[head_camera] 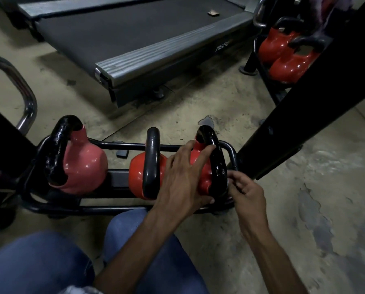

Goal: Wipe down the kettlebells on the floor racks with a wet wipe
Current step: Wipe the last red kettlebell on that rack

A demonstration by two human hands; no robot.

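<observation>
Three kettlebells sit in a black floor rack (122, 207): a pink one (86, 166) at the left, a red one (137, 177) in the middle and a red one (202, 183) with a glossy black handle (216, 162) at the right. My left hand (183, 177) lies spread over the right kettlebell's body, fingers straight, thumb down at its near side. My right hand (247, 192) is at the lower end of that handle with curled fingers touching it. No wipe shows; what those fingers hold is hidden.
A treadmill deck (134, 35) stands beyond the rack. A black slanted frame post (304, 115) rises at the right, with a second rack of red kettlebells (283, 54) behind it. A chrome bar (24, 90) curves at the left. My knees in jeans (134, 251) are just before the rack.
</observation>
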